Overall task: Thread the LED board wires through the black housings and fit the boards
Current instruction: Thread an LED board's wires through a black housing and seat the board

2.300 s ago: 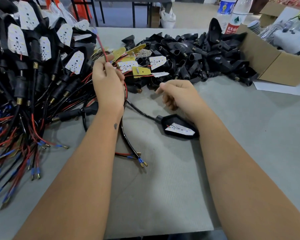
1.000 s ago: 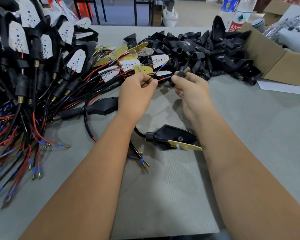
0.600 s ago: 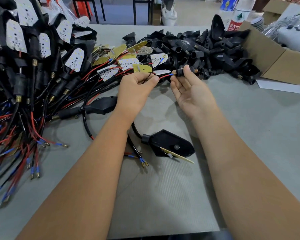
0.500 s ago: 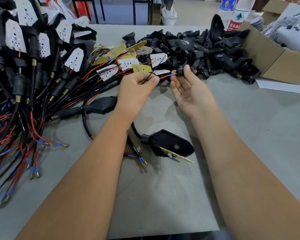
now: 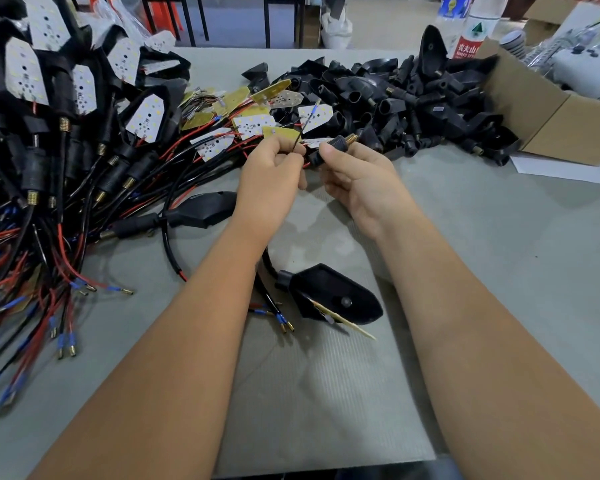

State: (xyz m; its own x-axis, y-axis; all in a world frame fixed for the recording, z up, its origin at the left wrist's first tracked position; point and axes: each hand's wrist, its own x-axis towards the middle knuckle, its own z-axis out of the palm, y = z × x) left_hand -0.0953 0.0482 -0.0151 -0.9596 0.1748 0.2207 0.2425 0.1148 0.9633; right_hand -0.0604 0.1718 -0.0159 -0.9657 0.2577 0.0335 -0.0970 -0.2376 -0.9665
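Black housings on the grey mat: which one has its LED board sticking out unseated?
The black teardrop housing between the forearms; its yellow board pokes out edgewise.

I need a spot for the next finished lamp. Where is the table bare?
Bare grey table lies right of the right forearm, nearer than the cardboard box. The ribbed mat between the forearms is also free. Crowded: wired assemblies at left, loose black housings at the far edge.
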